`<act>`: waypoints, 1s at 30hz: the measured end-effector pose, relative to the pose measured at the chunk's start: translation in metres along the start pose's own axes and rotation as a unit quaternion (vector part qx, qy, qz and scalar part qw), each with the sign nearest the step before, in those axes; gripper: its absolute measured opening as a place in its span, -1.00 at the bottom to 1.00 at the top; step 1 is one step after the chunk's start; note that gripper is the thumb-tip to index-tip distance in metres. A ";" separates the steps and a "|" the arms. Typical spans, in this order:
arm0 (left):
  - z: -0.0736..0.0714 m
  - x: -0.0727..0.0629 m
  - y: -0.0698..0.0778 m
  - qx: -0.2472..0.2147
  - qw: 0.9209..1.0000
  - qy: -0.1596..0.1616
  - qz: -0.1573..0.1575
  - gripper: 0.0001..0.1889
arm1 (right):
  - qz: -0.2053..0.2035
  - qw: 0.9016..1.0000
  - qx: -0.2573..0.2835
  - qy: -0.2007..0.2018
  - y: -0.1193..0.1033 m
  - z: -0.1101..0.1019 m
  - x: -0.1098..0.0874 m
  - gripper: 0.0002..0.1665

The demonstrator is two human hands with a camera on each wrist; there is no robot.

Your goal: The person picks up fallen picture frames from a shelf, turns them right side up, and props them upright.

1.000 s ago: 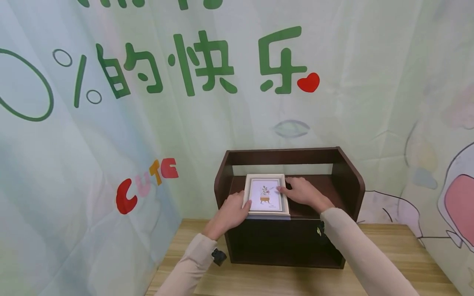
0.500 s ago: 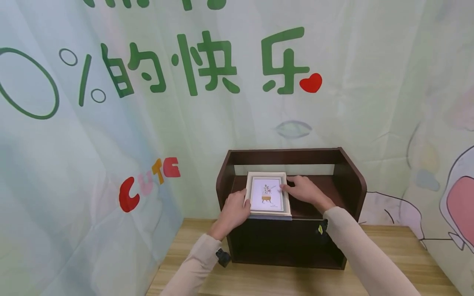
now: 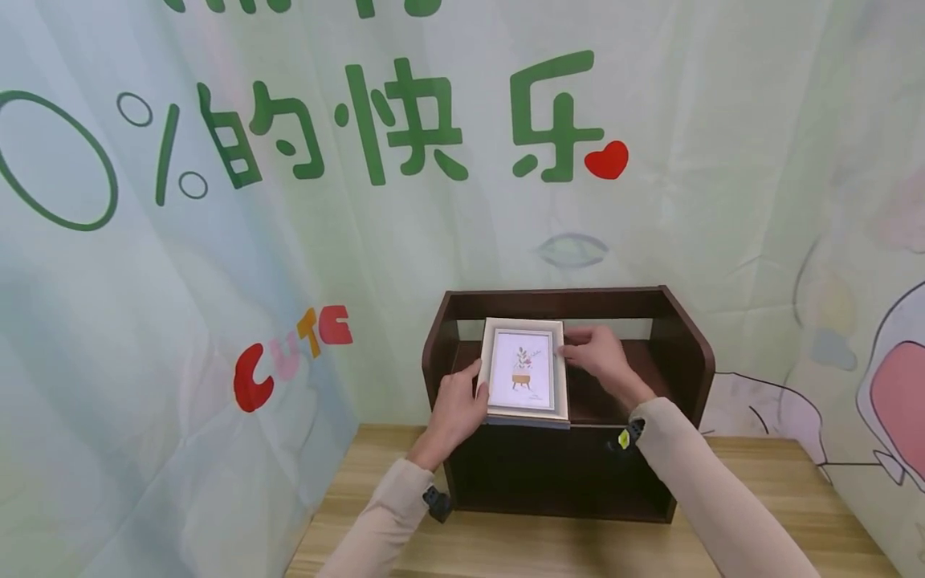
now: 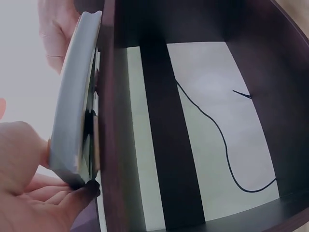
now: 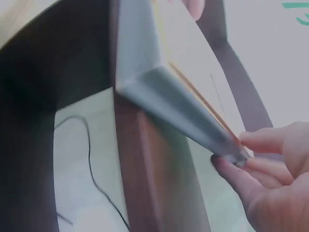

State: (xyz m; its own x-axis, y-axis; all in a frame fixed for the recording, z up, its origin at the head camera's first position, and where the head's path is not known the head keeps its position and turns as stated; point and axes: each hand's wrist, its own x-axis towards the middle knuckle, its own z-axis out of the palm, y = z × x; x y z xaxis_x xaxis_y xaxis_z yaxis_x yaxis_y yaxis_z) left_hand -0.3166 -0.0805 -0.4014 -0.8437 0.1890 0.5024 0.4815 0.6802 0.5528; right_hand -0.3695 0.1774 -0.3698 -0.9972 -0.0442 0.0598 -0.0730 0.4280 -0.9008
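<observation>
A cream picture frame (image 3: 522,373) with a potted-plant print lies face up at the left of the dark brown shelf unit (image 3: 614,393). Its far edge is tipped up, while its near edge sits at the front lip of the upper shelf. My left hand (image 3: 457,405) grips the left side, thumb on the front. On the opposite side, my right hand (image 3: 601,360) pinches the border nearer the far corner. Seen from the left wrist, the frame's grey side (image 4: 75,106) leans away from the wood, fingertips curled under it. The right wrist view shows a gap beneath the raised frame.
The shelf unit has raised side panels, a back rail (image 3: 556,305) and a dark lower compartment (image 3: 556,474). It stands on a wood-grain table (image 3: 766,498) against a printed fabric backdrop (image 3: 694,160).
The frame's far edge has risen from lying nearly flat on the shelf. My right hand has lifted with it; my left hand keeps its place at the left side.
</observation>
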 end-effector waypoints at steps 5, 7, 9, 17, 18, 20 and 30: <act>0.000 0.002 0.002 -0.013 1.000 0.014 -0.011 -0.54 | 0.064 0.994 0.087 0.008 -0.005 -0.007 -0.002 -0.40; -0.001 0.002 0.004 -0.020 0.999 0.014 -0.025 -0.53 | 0.069 0.992 0.103 0.004 -0.007 -0.010 -0.002 -0.42; -0.001 0.003 0.005 -0.026 0.999 0.014 -0.037 -0.52 | 0.065 0.992 0.109 0.007 -0.009 -0.012 -0.003 -0.43; -0.006 0.012 0.013 -0.080 0.994 0.036 -0.060 -0.56 | 0.039 0.993 0.113 0.023 -0.019 -0.020 -0.010 -0.32; -0.006 0.013 0.013 -0.085 0.994 0.039 -0.060 -0.57 | 0.034 0.992 0.116 0.022 -0.020 -0.021 -0.010 -0.27; -0.006 0.014 0.013 -0.099 0.992 0.046 -0.062 -0.59 | 0.026 0.992 0.122 0.019 -0.022 -0.023 -0.012 -0.19; -0.008 0.021 0.013 -0.105 0.988 0.102 -0.045 -0.68 | -0.038 0.991 0.128 0.011 -0.030 -0.028 -0.013 -0.27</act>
State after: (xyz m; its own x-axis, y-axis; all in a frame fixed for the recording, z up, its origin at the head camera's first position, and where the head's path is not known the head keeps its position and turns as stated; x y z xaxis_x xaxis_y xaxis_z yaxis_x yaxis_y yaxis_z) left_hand -0.3258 -0.0737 -0.3785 -0.8306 -0.0264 0.5563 0.4630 0.5224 0.7160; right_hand -0.3551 0.1901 -0.3311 -0.9893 -0.0472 0.1379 -0.1442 0.1803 -0.9730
